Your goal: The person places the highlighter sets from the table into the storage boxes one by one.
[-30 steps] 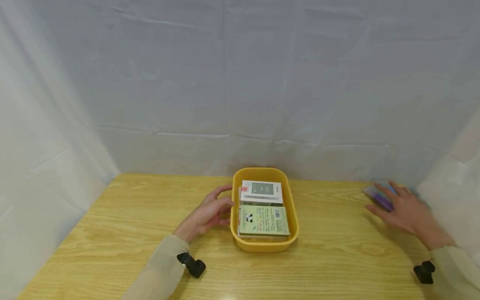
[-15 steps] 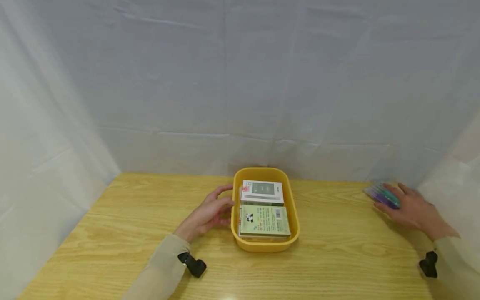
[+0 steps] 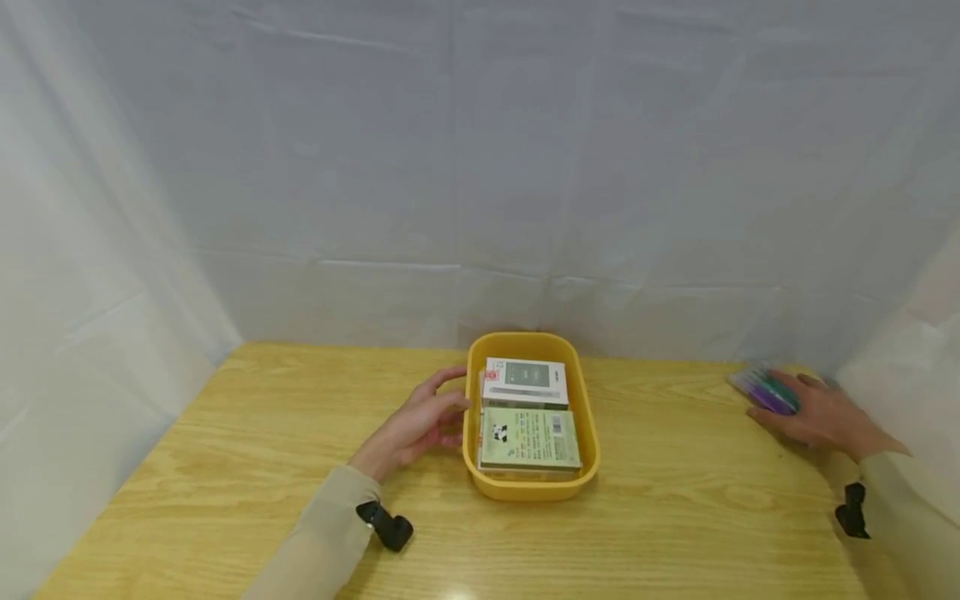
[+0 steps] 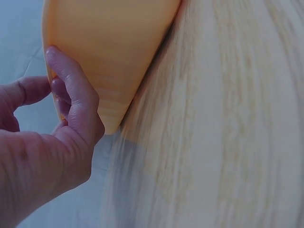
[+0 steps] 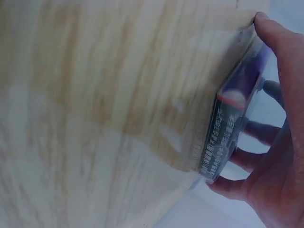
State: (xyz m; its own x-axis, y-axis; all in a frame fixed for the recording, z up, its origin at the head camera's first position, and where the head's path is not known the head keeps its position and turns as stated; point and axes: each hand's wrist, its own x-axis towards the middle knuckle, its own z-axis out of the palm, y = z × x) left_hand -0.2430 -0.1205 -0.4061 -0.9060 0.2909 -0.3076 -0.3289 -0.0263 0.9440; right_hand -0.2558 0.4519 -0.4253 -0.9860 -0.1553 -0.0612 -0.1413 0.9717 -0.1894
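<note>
A yellow plastic basket (image 3: 588,433) stands mid-table, holding a white box (image 3: 525,385) at the back and a pale green box with a panda print (image 3: 528,439) in front. My left hand (image 3: 415,423) pinches the basket's left rim; the left wrist view shows thumb and curled fingers at the rim. Far right, my right hand (image 3: 821,418) holds a clear plastic pack (image 3: 771,393) with purple and teal contents. In the right wrist view, thumb and fingers span the pack's opposite ends, and a dark label (image 5: 221,137) with white print faces the camera.
The wooden table (image 3: 247,458) ends at the back against a pale hanging sheet (image 3: 375,167). More sheeting hangs along the left and right sides. More box edges show beneath the two top boxes.
My right hand has shifted slightly right, and its fingers, earlier spread over the top of the pack, now close around its right end. The left hand and basket have stayed in place.
</note>
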